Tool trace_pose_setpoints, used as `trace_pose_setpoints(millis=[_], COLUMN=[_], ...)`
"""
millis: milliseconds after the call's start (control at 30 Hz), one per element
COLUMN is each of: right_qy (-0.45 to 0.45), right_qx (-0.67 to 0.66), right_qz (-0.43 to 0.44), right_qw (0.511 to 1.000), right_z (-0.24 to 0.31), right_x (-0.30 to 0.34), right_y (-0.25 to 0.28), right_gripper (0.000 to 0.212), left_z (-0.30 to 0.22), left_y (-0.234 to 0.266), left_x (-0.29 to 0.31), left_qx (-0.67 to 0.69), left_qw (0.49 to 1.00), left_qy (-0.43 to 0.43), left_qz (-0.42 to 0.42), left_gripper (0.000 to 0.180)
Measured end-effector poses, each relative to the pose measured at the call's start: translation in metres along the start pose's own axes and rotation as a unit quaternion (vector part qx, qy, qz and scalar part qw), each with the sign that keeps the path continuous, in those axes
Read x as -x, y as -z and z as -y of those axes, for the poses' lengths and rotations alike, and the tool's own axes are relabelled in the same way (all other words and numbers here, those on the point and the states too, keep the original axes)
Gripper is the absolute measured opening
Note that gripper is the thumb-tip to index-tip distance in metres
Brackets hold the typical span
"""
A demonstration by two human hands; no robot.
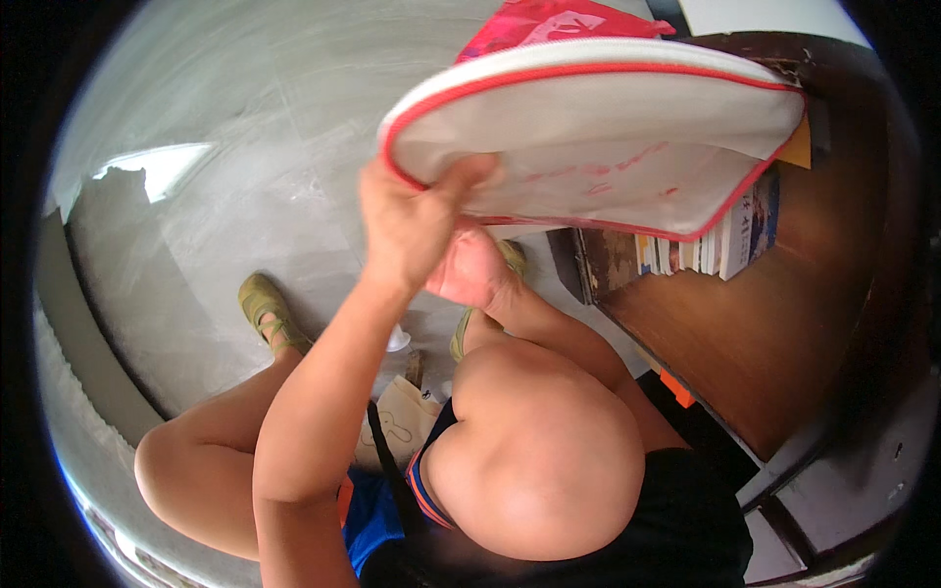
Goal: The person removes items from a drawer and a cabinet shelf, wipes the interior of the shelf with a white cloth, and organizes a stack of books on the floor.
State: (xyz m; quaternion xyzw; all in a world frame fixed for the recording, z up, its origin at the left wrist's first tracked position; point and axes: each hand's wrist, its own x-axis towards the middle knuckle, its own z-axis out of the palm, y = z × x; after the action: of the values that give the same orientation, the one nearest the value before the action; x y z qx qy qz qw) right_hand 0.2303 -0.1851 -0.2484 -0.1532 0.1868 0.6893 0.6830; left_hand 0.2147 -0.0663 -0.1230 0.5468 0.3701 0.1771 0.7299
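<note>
- Bare knee (534, 461) closest, below the white pouch (598, 137).
- Red-edged, flat, raised over the wooden shelf (784, 333).
- Left hand (407, 220) gripping its lower-left rim; right hand (470, 269) beneath, grip unclear.
- Open grey floor (245, 127) left of pouch.

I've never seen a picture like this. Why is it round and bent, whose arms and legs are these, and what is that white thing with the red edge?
There is no machine here: a person wears a wide fisheye camera on the head, looking down, which bends straight lines near the rim. The arms and knees are the wearer's own. The left hand grips the edge of a flat white pouch with red trim, held up in the air. The right hand is beneath it, touching its underside. To the right stands a brown wooden desk with a row of books on it. Below lies a grey floor, with the wearer's shoe on it.
</note>
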Motion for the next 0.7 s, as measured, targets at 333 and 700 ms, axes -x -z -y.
trace_pose_setpoints(millis=[333,700], right_qy=[-0.049,0.725], right_qx=[0.422,0.398], right_qz=[0.102,-0.407], right_qw=[0.899,0.387], right_z=[-0.016,0.170], right_x=[0.028,0.109], right_y=[0.010,-0.051], right_gripper=[0.035,0.031], left_z=[-0.016,0.154], left_y=[0.341,0.416], left_x=[-0.001,-0.070], left_qx=[0.072,0.435], left_qw=[0.990,0.808], left_qy=[-0.044,0.064], left_qz=[-0.116,-0.392], left_gripper=[0.040,0.028])
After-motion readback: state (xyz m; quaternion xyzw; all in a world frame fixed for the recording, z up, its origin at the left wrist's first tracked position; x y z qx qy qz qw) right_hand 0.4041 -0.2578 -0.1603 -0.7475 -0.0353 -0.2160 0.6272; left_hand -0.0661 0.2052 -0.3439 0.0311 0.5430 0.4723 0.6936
